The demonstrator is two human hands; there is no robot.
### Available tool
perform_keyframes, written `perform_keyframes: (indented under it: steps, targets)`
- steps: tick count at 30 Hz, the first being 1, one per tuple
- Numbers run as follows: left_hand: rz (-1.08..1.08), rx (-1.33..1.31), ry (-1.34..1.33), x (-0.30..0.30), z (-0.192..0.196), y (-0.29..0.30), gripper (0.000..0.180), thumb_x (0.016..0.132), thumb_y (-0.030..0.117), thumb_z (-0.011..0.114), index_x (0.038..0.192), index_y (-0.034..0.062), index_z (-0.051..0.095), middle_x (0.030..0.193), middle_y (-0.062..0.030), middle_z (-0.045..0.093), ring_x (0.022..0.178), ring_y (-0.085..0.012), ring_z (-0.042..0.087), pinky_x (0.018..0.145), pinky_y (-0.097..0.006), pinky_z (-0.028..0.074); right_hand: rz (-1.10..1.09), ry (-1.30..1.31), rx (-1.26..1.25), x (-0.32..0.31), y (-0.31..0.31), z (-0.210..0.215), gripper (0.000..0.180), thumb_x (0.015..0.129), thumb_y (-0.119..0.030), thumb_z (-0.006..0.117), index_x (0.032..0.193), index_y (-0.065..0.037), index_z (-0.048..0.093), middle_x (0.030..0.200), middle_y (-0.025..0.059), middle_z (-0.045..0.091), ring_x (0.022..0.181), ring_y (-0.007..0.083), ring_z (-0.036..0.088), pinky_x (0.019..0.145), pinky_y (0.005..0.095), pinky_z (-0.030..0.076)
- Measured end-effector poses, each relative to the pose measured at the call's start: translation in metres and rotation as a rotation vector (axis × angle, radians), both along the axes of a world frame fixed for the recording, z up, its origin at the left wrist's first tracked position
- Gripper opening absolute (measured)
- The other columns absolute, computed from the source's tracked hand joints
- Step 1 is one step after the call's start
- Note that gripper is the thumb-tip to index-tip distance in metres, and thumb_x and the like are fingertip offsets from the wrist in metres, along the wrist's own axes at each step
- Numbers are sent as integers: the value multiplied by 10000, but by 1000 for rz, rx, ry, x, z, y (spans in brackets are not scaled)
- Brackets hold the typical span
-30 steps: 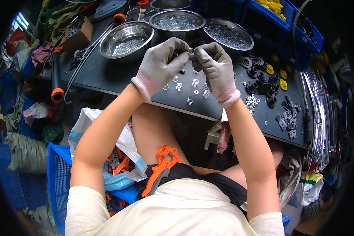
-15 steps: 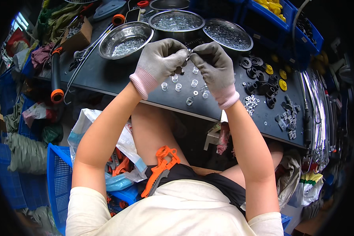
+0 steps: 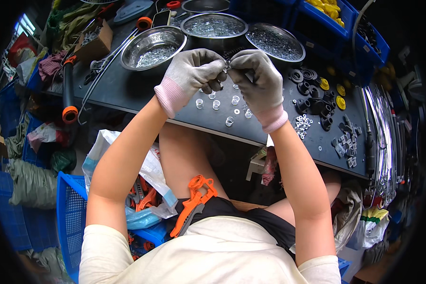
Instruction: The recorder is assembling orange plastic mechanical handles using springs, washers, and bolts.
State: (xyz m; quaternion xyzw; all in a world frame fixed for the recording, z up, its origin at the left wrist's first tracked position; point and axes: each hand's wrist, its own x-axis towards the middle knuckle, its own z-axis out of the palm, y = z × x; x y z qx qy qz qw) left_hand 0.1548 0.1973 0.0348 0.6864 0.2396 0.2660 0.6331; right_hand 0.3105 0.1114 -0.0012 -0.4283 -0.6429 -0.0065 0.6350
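Note:
Both hands wear grey knit gloves with pink cuffs and meet above a dark workbench (image 3: 128,94). My left hand (image 3: 194,71) and my right hand (image 3: 255,78) pinch one small metal part (image 3: 227,65) between their fingertips; the part is mostly hidden by the gloves. Right under the hands, several small metal springs (image 3: 216,104) stand on the bench. An orange-handled tool (image 3: 194,201) lies on my lap.
Three steel bowls of small metal parts (image 3: 152,46) (image 3: 215,28) (image 3: 274,41) stand beyond the hands. Black and yellow plastic parts (image 3: 317,90) and small nuts (image 3: 302,124) lie to the right. Blue bins (image 3: 331,19) line the back; a blue crate (image 3: 71,213) sits at the lower left.
The hands stay together over the bench, fingers working slightly on the small part. Nothing else has visibly moved.

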Motion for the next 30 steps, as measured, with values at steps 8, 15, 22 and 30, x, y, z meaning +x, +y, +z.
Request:
perform_keyframes:
  steps: [8, 15, 22, 30]
  targets:
    - [149, 345, -197, 9, -18, -7, 155, 914, 147, 606, 926, -7, 610, 725, -37, 638, 605, -95, 627, 555, -207, 509, 361, 665, -475, -4, -5, 1, 258, 959, -199, 609, 1073, 31, 581, 888, 53, 656, 774, 103, 626, 691, 234, 517]
    - [99, 50, 32, 16, -3, -5, 165, 937, 153, 552, 953, -8, 586, 739, -40, 629, 600, -87, 593, 555, -187, 476, -96, -81, -200, 12, -11, 19, 178, 806, 9, 695, 974, -4, 639, 881, 86, 675, 767, 160, 674, 699, 264, 541]
    - [28, 91, -18, 41, -3, -5, 176, 938, 166, 582, 958, -8, 562, 771, -50, 635, 615, -88, 604, 533, -208, 496, 171, 531, -427, 20, -13, 11, 127, 908, -92, 657, 1001, -18, 615, 812, 6, 645, 769, 35, 588, 650, 200, 488]
    - [24, -106, 108, 51, -10, 5, 159, 943, 172, 555, 949, 14, 568, 764, -43, 603, 601, -97, 582, 514, -207, 469, -91, 131, -318, 32, -6, -1, 134, 801, 62, 673, 895, -13, 613, 815, 52, 629, 739, 146, 613, 690, 260, 508]
